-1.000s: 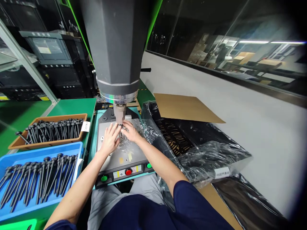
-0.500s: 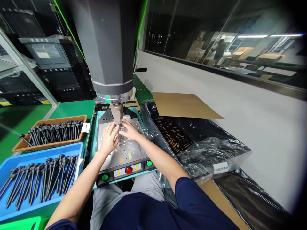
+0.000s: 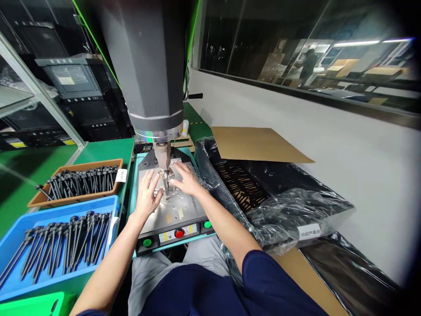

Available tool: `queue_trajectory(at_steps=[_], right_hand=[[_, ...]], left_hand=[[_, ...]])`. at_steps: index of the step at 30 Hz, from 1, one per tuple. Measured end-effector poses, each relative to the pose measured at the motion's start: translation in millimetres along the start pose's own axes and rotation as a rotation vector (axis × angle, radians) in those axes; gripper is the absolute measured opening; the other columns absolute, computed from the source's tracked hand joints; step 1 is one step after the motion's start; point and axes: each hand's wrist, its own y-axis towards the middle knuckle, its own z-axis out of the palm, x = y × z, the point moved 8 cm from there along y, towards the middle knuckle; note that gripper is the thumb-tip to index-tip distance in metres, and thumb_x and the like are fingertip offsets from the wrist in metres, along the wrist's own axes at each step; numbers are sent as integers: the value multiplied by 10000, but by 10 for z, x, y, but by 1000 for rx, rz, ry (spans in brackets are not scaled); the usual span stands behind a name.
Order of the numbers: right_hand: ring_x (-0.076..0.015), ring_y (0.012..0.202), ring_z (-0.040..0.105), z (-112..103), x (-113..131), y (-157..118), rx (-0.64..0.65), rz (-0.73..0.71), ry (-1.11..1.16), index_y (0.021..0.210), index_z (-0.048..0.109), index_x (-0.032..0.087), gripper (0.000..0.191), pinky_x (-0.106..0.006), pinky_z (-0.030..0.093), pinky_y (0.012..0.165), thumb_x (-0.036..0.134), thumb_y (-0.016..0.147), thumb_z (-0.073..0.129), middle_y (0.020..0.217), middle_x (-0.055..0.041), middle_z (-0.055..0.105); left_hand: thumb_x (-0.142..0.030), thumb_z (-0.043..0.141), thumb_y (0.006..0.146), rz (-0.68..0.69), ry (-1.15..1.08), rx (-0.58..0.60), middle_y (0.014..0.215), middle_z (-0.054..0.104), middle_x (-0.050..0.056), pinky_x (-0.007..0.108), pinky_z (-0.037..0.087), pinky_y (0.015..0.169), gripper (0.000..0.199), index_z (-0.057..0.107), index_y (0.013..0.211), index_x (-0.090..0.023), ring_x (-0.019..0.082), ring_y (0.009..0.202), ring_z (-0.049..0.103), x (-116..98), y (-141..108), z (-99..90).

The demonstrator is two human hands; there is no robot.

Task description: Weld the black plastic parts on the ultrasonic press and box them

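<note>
My left hand (image 3: 148,195) is open, fingers spread, on the left side of the machine's metal work plate (image 3: 153,221). Opposite it, my right hand (image 3: 187,179) is open too, its fingers apart. Between them a small metal fixture (image 3: 166,186) stands on the plate, wrapped about by clear plastic film. The pressing tip of the machine (image 3: 162,156) comes down right above the fixture. I cannot make out whether a part sits under the tip. A red button (image 3: 179,233) and green buttons (image 3: 147,242) line the front edge of the machine base.
At left, a blue tray (image 3: 112,204) and a brown tray (image 3: 33,202) hold many black screw-like parts. The corner of a green tray (image 3: 59,303) shows below. Plastic-lined packaging (image 3: 226,199) with dark parts lies at right, under a cardboard sheet (image 3: 263,145).
My hands have drawn apart, away from the fixture, and more of it now shows between them. The whole view has shifted slightly.
</note>
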Motion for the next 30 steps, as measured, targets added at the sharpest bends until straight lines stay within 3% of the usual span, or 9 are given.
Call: queue_trajectory(at_steps=[3, 5, 9, 12, 16, 18, 25, 30], right_hand=[[-253, 1344, 436, -351, 1, -540, -194, 15, 15, 1388, 496, 235, 505, -439, 331, 1161, 282, 890, 566, 1430, -91, 483], [-253, 1295, 484, -432, -200, -1069, -292, 135, -56, 1336, 548, 231, 420, -448, 362, 1141, 285, 922, 509, 1368, -105, 532], [-328, 1307, 450, -219, -783, -2121, -322, 406, -286, 1341, 539, 195, 475, -542, 369, 1109, 344, 890, 543, 1399, -162, 468], [-329, 1334, 427, 31, -1109, -2549, -246, 482, -297, 1429, 435, 194, 553, -537, 384, 1101, 367, 908, 510, 1432, -171, 417], [-296, 1340, 432, 144, -1288, -2667, -210, 497, -247, 1467, 374, 215, 580, -491, 388, 1116, 393, 928, 492, 1426, -153, 415], [-295, 1331, 441, 135, -1307, -2661, -224, 497, -245, 1461, 383, 227, 580, -496, 384, 1119, 396, 921, 511, 1414, -145, 426], [-298, 1342, 424, 157, -1314, -2693, -255, 504, -254, 1464, 378, 217, 576, -500, 369, 1130, 381, 927, 508, 1422, -152, 417], [-295, 1362, 408, 164, -1331, -2699, -221, 504, -244, 1479, 355, 217, 600, -492, 372, 1128, 400, 928, 505, 1448, -150, 393]], left_hand=[[-269, 539, 893, -157, 8, -92, 1473, 433, 141, 518, 331, 1130, 561, 405, 1437, -232, 308, 1394, 364, 41, -371, -269], [-294, 538, 895, -329, 25, -102, 1428, 477, 141, 504, 367, 1114, 538, 432, 1419, -230, 303, 1341, 435, 138, -793, -338], [-391, 567, 873, -577, 44, 35, 1460, 423, 167, 543, 381, 1101, 638, 381, 1458, -218, 348, 1349, 417, 287, -1737, -167], [-432, 580, 861, -637, -5, 145, 1510, 353, 158, 551, 398, 1089, 735, 290, 1511, -248, 362, 1379, 378, 329, -2224, 18], [-437, 549, 881, -707, -154, 230, 1487, 391, 105, 438, 586, 845, 728, 229, 1528, -341, 329, 1334, 452, 408, -2493, 163], [-447, 561, 873, -744, -186, 225, 1474, 401, 93, 383, 609, 704, 719, 252, 1517, -369, 328, 1314, 473, 460, -2519, 175], [-450, 613, 842, -791, -197, 177, 1389, 481, 102, 382, 593, 780, 692, 370, 1477, -326, 326, 1280, 502, 539, -2488, 156], [-454, 617, 837, -832, -281, 265, 1427, 451, 105, 303, 567, 543, 729, 328, 1494, -331, 286, 1071, 631, 543, -2510, 149]])
